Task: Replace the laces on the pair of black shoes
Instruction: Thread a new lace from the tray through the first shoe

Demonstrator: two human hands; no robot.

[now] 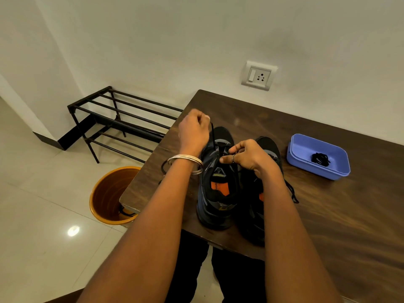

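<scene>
Two black shoes stand side by side on the near left part of the dark wooden table (306,215), toes pointing to the far side, heels toward the person. Left shoe (216,193): black with grey-blue panels, orange patch visible inside the opening. Right shoe (251,217): largely hidden under the right forearm; only toe and part of the near side show. Left hand (193,132) is raised over the toe end of the left shoe, its fingers curled tight and pinching a black lace (212,133) that runs taut from the hand down to the shoe's eyelet area. Metal bangles (185,162) sit on the left wrist. Right hand (248,156) is over the upper part of the left shoe, thumb and fingers pinched together on the lace at the eyelets; a ring shows on one finger. A loose black lace end (293,191) trails on the table just right of the right shoe. Farther right on the table, well apart from the shoes, a blue plastic tray (301,149) holds a bundle of black laces (320,160). On the floor left of the table: an orange bucket (105,193) with a black lace inside, partly under the table corner, and a black metal rack (122,123) against the wall. A wall socket (259,75) is above the table's far edge.
</scene>
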